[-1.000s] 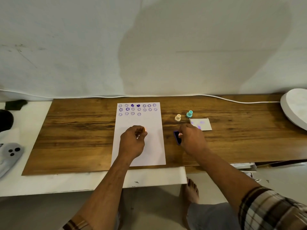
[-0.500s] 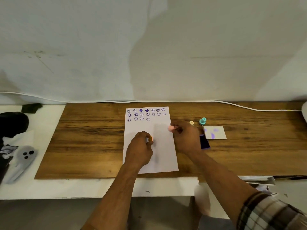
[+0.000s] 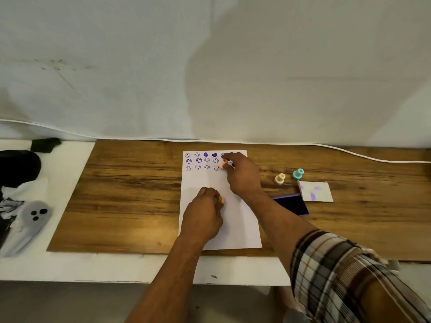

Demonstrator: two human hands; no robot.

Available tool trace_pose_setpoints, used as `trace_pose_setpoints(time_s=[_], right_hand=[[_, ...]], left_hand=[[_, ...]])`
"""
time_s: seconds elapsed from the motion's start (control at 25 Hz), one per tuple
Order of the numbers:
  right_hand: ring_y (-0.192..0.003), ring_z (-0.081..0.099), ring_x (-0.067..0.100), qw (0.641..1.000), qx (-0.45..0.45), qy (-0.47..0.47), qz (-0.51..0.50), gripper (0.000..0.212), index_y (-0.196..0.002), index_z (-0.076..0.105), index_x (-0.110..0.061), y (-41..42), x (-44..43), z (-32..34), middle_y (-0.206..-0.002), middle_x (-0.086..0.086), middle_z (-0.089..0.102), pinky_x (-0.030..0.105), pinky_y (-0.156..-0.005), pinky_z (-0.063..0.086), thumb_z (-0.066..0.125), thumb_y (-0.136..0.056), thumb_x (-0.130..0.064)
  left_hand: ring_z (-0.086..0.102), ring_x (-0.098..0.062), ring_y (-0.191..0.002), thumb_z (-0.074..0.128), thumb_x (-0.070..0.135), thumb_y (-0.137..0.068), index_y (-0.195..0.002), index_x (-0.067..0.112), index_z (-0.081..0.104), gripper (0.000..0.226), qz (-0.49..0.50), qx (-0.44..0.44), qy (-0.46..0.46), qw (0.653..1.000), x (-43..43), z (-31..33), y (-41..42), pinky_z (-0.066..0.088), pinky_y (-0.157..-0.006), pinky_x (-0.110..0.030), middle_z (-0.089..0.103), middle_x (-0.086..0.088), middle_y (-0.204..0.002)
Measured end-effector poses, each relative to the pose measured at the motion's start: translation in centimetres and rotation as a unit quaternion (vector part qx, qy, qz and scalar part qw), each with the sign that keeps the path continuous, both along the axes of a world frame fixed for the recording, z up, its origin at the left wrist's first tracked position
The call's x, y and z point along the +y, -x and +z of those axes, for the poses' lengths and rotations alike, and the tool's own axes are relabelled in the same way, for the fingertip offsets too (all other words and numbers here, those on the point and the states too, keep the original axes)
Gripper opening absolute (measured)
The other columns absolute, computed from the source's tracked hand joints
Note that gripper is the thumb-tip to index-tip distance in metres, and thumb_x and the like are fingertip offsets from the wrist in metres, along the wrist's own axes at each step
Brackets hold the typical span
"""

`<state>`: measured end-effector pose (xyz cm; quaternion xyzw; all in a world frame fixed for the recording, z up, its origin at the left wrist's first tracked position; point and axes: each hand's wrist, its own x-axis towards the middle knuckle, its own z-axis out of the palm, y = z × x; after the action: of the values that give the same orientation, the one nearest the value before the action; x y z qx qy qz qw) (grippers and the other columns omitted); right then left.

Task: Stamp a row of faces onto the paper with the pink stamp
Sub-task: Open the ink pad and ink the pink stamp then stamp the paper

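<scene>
A white paper (image 3: 235, 206) lies on the wooden board, with rows of purple stamped faces along its top. My right hand (image 3: 242, 176) grips the pink stamp (image 3: 223, 163) and holds it down on the paper at the right end of the third row. My left hand (image 3: 203, 215) rests on the middle of the paper, fingers closed around a small orange-pink piece (image 3: 219, 199). The purple ink pad (image 3: 292, 205) lies open just right of the paper, partly behind my right forearm.
A cream stamp (image 3: 279, 178) and a teal stamp (image 3: 298, 174) stand right of the paper, beside a small inked card (image 3: 316, 191). A white cable (image 3: 373, 157) runs along the wall. Grey and black objects (image 3: 30, 217) lie at the left.
My right hand left the ink pad with the pink stamp and moved up-left to the third row of faces. My left hand stayed on the paper.
</scene>
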<state>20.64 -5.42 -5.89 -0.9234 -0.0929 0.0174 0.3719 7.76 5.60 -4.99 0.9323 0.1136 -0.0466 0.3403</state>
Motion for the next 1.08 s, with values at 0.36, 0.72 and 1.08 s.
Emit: trace_pose_setpoints(time_s=[0.36,0.72,1.08], right_hand=[[-0.102,0.071,0.034,0.998,-0.044,0.034,0.009,0.029,-0.122,0.078,-0.018,-0.8,-0.2,-1.0,-0.121,0.009,0.078,0.031,-0.083,0.049,0.068,-0.097,-0.009],[-0.112,0.057,0.040,0.960,-0.083,0.229,0.139,0.039,-0.133,0.068,-0.012,-1.7,-0.2,0.5,-0.123,0.014,0.073,0.042,-0.088,0.049,0.056,-0.098,-0.003],[-0.127,0.051,0.032,0.892,-0.103,0.396,0.192,0.036,-0.132,0.067,-0.011,-1.5,1.4,2.5,-0.126,0.008,0.067,0.036,-0.086,0.051,0.045,-0.104,-0.007]], left_hand=[[0.067,-0.030,-0.110,0.063,0.023,-0.097,-0.125,0.015,0.061,0.029,0.003,0.003,-0.003,1.000,0.0,-0.2,-0.1,0.053,-0.098,-0.038,0.066,-0.007,-0.128],[0.067,-0.029,-0.110,0.063,0.023,-0.097,-0.128,0.014,0.060,0.032,0.005,0.014,-0.011,1.000,-0.1,0.0,-0.2,0.052,-0.099,-0.035,0.066,-0.008,-0.129],[0.067,-0.025,-0.107,0.066,0.022,-0.096,-0.130,0.015,0.058,0.036,0.006,0.020,-0.003,1.000,-0.3,0.0,0.2,0.055,-0.099,-0.032,0.067,-0.005,-0.128]])
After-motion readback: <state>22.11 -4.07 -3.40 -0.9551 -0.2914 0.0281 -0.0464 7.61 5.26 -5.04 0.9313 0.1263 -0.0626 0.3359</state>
